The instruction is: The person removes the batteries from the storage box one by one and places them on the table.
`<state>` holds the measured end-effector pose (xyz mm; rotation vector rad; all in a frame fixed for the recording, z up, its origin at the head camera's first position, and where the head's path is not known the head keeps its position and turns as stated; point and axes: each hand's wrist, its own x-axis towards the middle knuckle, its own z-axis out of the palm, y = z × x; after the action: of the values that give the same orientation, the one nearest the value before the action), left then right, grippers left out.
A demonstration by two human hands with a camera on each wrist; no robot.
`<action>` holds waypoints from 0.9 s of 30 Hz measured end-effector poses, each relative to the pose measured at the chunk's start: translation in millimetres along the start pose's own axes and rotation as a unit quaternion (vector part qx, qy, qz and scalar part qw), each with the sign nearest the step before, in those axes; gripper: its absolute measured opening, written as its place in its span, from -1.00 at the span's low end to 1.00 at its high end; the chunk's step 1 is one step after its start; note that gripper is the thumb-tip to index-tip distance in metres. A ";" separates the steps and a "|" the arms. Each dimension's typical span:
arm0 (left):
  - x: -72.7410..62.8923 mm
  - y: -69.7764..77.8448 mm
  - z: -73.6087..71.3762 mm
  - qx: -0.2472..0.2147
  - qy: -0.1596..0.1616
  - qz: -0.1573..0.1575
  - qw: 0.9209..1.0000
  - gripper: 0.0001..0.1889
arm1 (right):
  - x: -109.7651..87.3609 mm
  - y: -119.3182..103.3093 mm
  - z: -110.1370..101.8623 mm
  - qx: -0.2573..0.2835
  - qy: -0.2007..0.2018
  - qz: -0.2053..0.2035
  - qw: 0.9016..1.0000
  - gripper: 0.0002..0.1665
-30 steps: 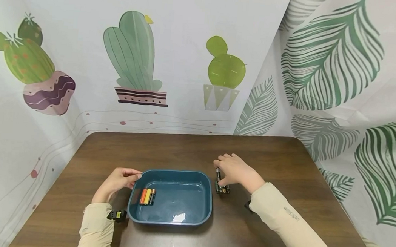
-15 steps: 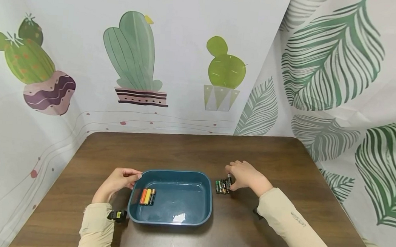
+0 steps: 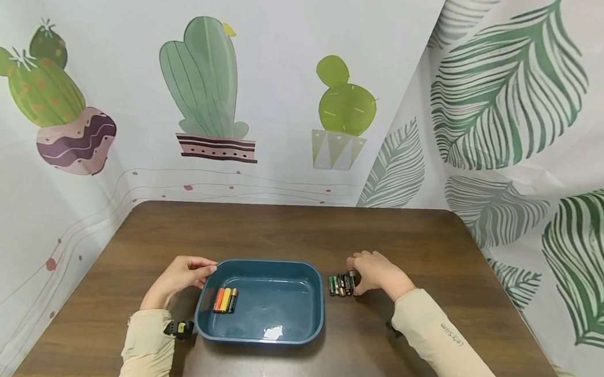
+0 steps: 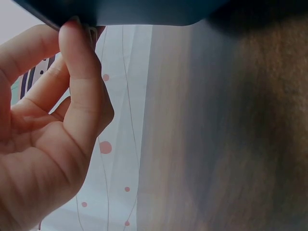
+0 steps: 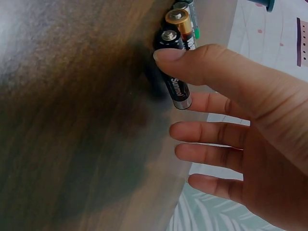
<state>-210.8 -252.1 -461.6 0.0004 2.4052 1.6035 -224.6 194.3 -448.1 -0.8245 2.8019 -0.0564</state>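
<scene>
My left hand (image 3: 182, 276) pinches the upper left corner of the blue tray (image 3: 294, 312); in the left wrist view the thumb (image 4: 79, 62) presses against its wall. Inside the tray, toward its left side, an orange battery (image 3: 218, 300), a yellow battery (image 3: 225, 300) and a black battery (image 3: 232, 301) lie side by side. Right of the tray, my right hand (image 3: 378, 274) holds a black battery (image 5: 177, 91) between thumb and index finger, at the right end of a row of batteries (image 3: 339, 285). The other right fingers stretch out without touching it.
Everything stands on a brown wooden table (image 3: 258, 232). A printed cloth (image 3: 282, 95) with cacti and leaves hangs behind its far edge. Wrist-worn straps show at both sleeves.
My right hand has moved right with the black battery, from over the row's left part to its right end, and has lowered it beside the others. The left hand and tray stay put.
</scene>
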 end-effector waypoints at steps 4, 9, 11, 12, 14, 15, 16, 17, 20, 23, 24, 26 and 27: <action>0.2 0.8 -0.7 0.004 0.001 -0.002 1.000 -0.72 | 0.9 0.7 2.6 0.001 -0.006 -0.001 1.000 -0.45; 0.3 1.5 -1.8 0.010 -0.002 0.002 1.000 -0.71 | 2.1 -0.5 2.9 0.000 -0.010 0.000 1.000 -0.45; 0.4 1.6 -1.9 0.009 -0.003 0.003 1.000 -0.71 | 2.3 -1.1 2.5 -0.001 -0.010 -0.002 1.000 -0.44; 0.3 1.6 -1.9 0.008 -0.004 0.003 1.000 -0.71 | 2.3 -1.4 2.1 0.001 -0.011 -0.001 1.000 -0.44; 0.5 1.7 -2.1 0.009 -0.006 0.004 1.000 -0.71 | 2.1 -1.7 1.4 0.008 -0.015 0.004 1.000 -0.44; 0.4 2.0 -2.1 0.009 -0.006 0.005 1.000 -0.70 | 2.1 -1.7 1.2 0.011 -0.018 0.007 1.000 -0.44; 0.5 2.1 -2.1 0.008 -0.006 0.005 1.000 -0.71 | 2.2 -1.6 1.1 0.013 -0.019 0.008 1.000 -0.44; 0.4 2.6 -2.1 0.008 -0.005 0.005 1.000 -0.71 | 2.2 -1.6 1.0 0.015 -0.020 0.010 1.000 -0.44; 0.5 2.9 -1.7 0.007 -0.002 0.001 1.000 -0.72 | 2.5 -1.2 1.7 0.017 -0.018 0.010 1.000 -0.44; 0.4 2.7 -1.4 0.009 -0.003 0.001 1.000 -0.72 | 2.3 -1.3 2.4 0.015 -0.014 0.007 1.000 -0.44; 0.4 2.4 -1.3 0.008 -0.001 -0.001 1.000 -0.73 | 2.2 -1.3 2.7 0.015 -0.014 0.008 1.000 -0.43; 0.1 1.7 -1.1 0.009 -0.001 -0.002 1.000 -0.73 | 2.1 -1.2 3.6 0.015 -0.014 0.007 1.000 -0.43; -0.1 1.3 -1.1 0.010 -0.002 -0.001 1.000 -0.72 | 2.1 -1.3 4.1 0.016 -0.014 0.007 1.000 -0.43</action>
<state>-211.1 -252.6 -460.0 0.0053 2.4170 1.5779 -224.7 192.2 -452.5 -0.7916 2.7736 -0.0856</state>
